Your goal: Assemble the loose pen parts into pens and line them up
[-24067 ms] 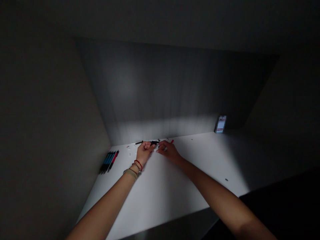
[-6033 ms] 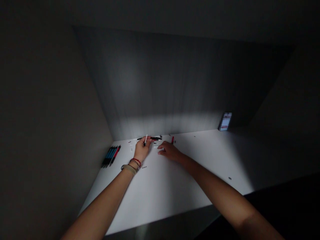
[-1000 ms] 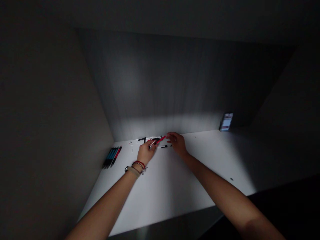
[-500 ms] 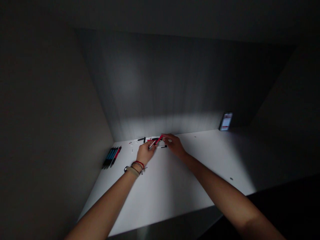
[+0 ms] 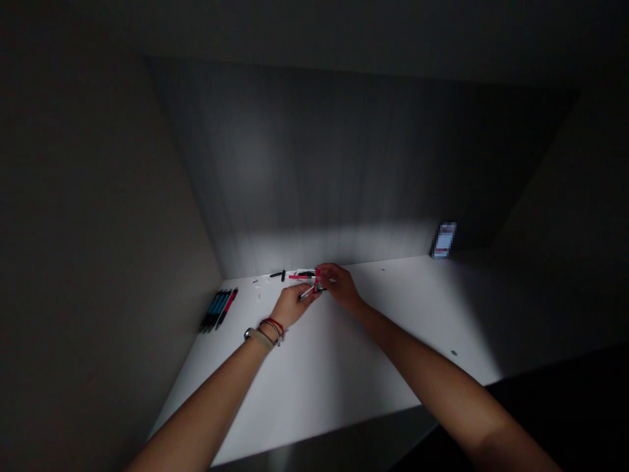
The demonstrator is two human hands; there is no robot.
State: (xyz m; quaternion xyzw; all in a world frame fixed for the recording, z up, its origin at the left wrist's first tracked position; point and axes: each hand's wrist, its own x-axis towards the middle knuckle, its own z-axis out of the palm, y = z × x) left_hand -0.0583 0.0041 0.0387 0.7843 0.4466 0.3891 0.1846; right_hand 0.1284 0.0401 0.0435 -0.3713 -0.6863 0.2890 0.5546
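My left hand [image 5: 289,306] is closed on a thin white stick with a dark tip [image 5: 306,293], which looks like a pen refill. My right hand [image 5: 343,287] pinches a red pen barrel [image 5: 317,279], held nearly upright where the fingertips of both hands come together. Fingers hide part of the barrel, and whether the stick touches it I cannot tell. Just behind my hands, another red pen part [image 5: 299,276] lies on the white surface. Small black pen parts [image 5: 278,275] are scattered beside it.
Several pens [image 5: 216,310], blue-and-black and red-and-black, lie in a row by the left wall. A phone [image 5: 443,240] leans against the back panel at right. The white shelf [image 5: 295,393] ends at a front edge; a small round fitting [image 5: 454,353] sits near its right side.
My left hand has shifted slightly right, with the thin stick in it. The red barrel in my right hand has turned from slanted to nearly upright.
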